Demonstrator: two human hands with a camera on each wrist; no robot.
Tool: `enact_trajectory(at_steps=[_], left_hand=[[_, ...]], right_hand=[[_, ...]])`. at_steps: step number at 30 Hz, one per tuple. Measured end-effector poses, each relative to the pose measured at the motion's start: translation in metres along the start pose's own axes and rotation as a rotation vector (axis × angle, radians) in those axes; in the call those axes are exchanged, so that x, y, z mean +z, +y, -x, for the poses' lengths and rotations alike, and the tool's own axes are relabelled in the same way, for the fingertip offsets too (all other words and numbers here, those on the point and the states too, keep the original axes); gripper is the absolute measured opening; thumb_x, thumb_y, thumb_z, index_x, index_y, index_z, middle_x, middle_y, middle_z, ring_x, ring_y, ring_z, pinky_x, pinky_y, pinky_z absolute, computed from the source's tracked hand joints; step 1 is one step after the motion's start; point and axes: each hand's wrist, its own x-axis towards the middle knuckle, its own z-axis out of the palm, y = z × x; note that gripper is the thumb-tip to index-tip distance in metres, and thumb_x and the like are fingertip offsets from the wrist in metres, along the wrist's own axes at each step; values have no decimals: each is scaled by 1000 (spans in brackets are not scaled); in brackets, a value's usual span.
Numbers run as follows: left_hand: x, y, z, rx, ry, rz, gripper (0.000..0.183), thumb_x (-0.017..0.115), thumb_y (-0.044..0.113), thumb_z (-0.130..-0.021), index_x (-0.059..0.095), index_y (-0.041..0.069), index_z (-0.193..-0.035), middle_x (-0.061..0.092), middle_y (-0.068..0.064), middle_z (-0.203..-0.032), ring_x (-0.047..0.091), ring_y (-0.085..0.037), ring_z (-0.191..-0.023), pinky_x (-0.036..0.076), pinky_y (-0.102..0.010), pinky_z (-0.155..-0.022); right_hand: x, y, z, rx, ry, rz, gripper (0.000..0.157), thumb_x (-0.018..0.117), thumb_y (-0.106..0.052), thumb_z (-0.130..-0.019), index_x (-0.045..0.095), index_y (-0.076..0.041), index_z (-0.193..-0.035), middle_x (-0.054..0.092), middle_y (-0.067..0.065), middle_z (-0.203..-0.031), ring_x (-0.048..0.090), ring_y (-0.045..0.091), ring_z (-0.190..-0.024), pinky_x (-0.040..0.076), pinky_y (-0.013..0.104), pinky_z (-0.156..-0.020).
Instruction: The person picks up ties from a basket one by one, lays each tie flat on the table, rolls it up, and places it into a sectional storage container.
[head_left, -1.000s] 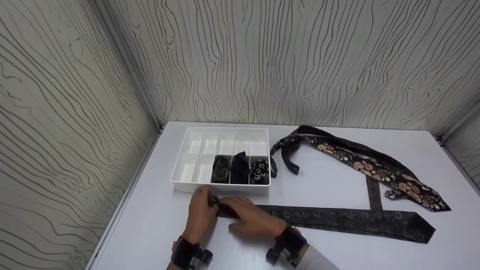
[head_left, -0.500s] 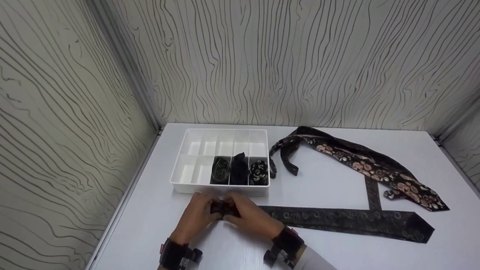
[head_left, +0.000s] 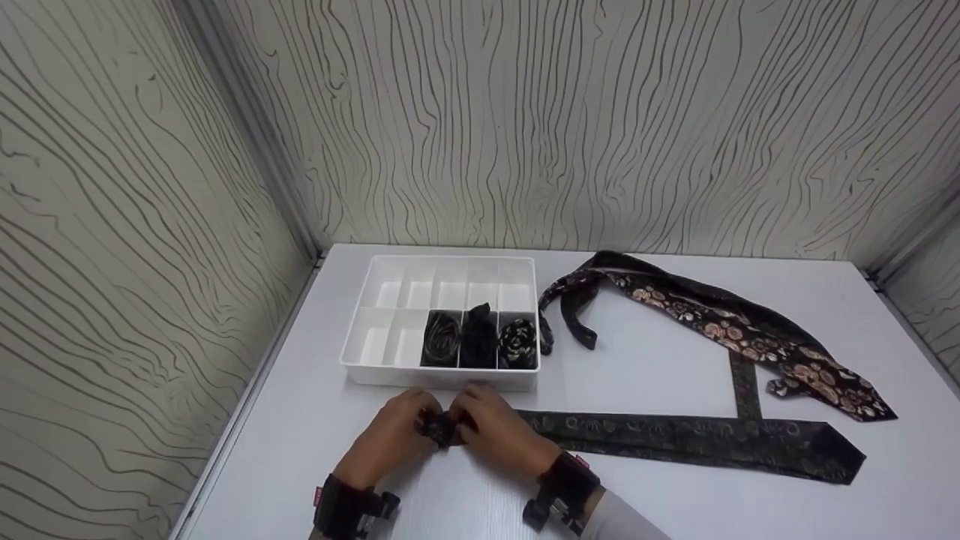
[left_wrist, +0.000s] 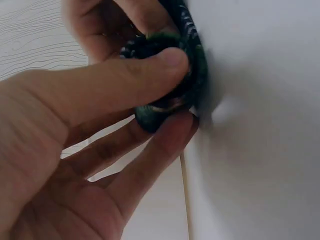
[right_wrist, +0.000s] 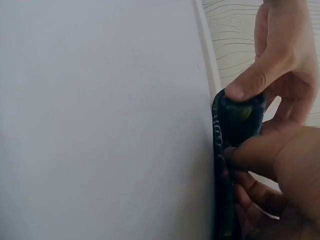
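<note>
A dark patterned necktie lies lengthwise on the table, its wide pointed tip at the right and its left end wound into a small roll. My left hand grips this roll; in the left wrist view its thumb presses across the coil, with fingers curled underneath. Close beside it, my right hand pinches the tie where the flat strip meets the roll. The right wrist view shows the roll between both hands, the strip running down along the tabletop. Some of the right fingers are hidden behind the tie.
Just beyond the hands stands a white divided box. Its front row holds a greenish rolled tie, a navy one and a black-and-cream one. A floral necktie lies loosely at the back right. Patterned walls enclose the table.
My left hand has shifted slightly left and nearer, gripping the roll. The right hand's fingers have gone from lying flat over the tie to curling in beside the roll.
</note>
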Motion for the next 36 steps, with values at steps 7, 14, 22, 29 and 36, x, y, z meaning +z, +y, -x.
enact_trajectory(at_steps=[7,14,22,29,36], left_hand=[[3,-3,1,-33,-1,-7,30,85,-4,-76,72,14,-98,67,4,-99,64,-13,-94,56,-33,-86],[1,0,-1,-37,-76,80,34,86,0,-77,69,12,-105,67,2,-107,64,-15,-97,57,-33,-86],[7,-5,0,-33,-68,187,39,86,1,-79,65,11,-111,68,-1,-110,64,-16,-100,56,-31,-87],[10,-1,0,15,-68,128,42,85,0,-79,67,9,-116,64,1,-110,63,-13,-99,56,-31,-88],[15,2,-3,61,-91,225,36,83,-1,-82,69,10,-113,69,-2,-113,67,-18,-103,59,-32,-91]], right_hand=[[-6,0,1,12,-91,-41,49,86,-28,-87,67,-23,-133,62,-9,-128,57,11,-120,51,35,-109],[-5,-2,1,-9,-68,-66,33,81,-29,-93,71,-20,-123,61,-8,-119,60,9,-112,54,32,-104],[-5,0,1,40,-64,-174,39,80,-14,-91,71,-14,-129,66,-3,-115,62,9,-99,54,25,-88],[-9,0,3,41,-27,-91,34,87,-29,-87,73,-16,-115,67,-4,-113,64,11,-100,56,29,-91],[-13,4,9,53,-15,-45,33,90,-30,-83,75,-18,-111,72,-7,-103,65,10,-97,54,30,-91]])
